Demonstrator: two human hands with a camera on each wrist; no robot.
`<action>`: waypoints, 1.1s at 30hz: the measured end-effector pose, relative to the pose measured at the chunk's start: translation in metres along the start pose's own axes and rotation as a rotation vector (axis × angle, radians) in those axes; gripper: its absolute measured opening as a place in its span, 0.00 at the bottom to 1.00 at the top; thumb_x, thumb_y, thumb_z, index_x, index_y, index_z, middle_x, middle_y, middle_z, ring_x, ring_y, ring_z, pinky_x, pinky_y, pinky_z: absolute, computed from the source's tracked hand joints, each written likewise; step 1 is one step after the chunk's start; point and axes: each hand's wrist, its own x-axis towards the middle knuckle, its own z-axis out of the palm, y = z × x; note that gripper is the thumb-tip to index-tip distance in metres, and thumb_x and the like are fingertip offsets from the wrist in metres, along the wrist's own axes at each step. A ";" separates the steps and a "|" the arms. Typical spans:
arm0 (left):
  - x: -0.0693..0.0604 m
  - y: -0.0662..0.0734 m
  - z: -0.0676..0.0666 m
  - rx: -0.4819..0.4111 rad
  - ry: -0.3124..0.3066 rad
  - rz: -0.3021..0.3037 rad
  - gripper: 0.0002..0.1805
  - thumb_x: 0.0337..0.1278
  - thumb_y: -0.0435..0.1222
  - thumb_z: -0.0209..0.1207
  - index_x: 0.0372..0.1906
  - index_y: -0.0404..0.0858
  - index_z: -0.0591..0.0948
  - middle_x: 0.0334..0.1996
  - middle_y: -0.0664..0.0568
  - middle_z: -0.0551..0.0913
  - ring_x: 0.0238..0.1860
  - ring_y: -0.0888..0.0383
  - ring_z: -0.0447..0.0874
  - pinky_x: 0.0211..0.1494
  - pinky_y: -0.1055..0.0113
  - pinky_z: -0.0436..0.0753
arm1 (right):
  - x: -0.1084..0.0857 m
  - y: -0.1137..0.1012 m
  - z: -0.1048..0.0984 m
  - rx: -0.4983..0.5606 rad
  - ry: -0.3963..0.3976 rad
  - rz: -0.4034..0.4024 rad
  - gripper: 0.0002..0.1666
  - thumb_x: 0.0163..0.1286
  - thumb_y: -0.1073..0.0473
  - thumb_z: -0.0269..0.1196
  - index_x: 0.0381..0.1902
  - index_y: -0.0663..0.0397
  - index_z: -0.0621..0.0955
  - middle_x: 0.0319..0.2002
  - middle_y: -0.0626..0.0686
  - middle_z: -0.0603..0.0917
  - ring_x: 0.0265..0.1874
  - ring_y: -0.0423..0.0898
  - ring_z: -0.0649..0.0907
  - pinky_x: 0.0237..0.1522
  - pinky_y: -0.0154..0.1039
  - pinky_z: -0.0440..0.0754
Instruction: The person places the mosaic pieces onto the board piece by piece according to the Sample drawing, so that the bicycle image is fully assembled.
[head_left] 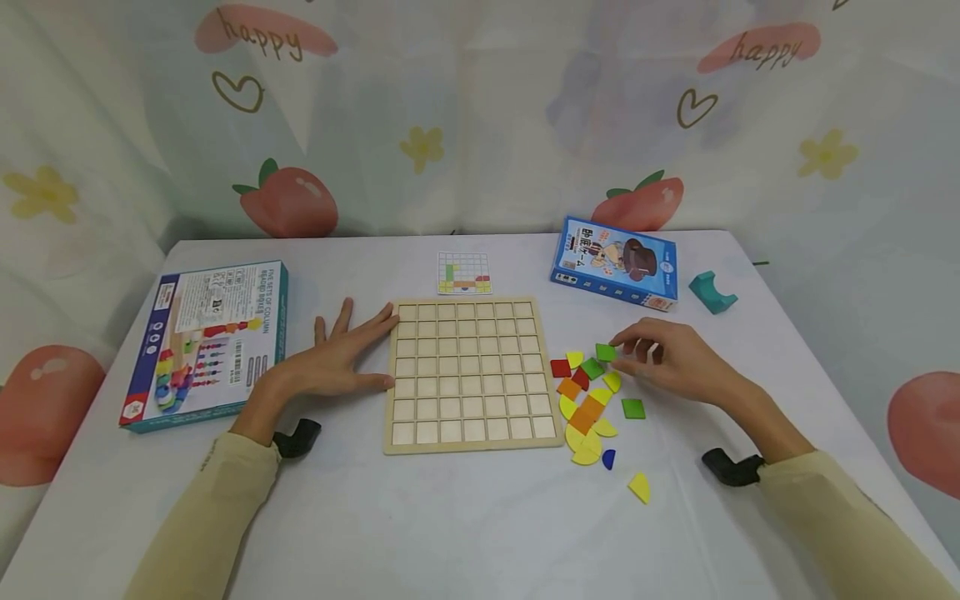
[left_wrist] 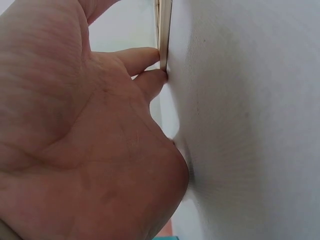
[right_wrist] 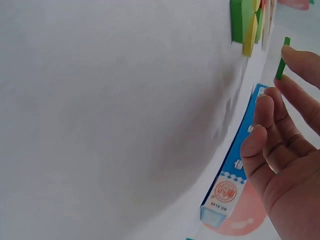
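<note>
My right hand [head_left: 671,360] pinches a green square tile [head_left: 606,352] between thumb and index finger, above the loose pieces. In the right wrist view that green tile [right_wrist: 282,59] shows edge-on between the fingertips. With fingers spread, my left hand [head_left: 330,360] touches the left edge of a wooden grid board [head_left: 472,375], thumb and fingertips against its rim; the left wrist view shows two fingers at the board's edge [left_wrist: 164,35]. To the board's right lie red, orange, yellow and green pieces [head_left: 585,417], some overlapping, with a small blue piece [head_left: 608,459] beside them.
A pattern card [head_left: 465,273] lies behind the board. At back right are a blue box [head_left: 617,261] and a teal curved block [head_left: 712,292]. A larger boxed toy [head_left: 206,342] lies left of my left hand. One yellow piece [head_left: 640,488] sits nearer the front.
</note>
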 end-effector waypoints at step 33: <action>0.001 0.004 0.000 -0.006 0.002 0.003 0.54 0.64 0.56 0.67 0.87 0.49 0.53 0.89 0.52 0.41 0.85 0.31 0.13 0.74 0.19 0.17 | 0.044 -0.077 0.029 0.109 -0.040 -0.112 0.17 0.69 0.56 0.74 0.54 0.54 0.87 0.38 0.49 0.85 0.39 0.43 0.82 0.37 0.30 0.81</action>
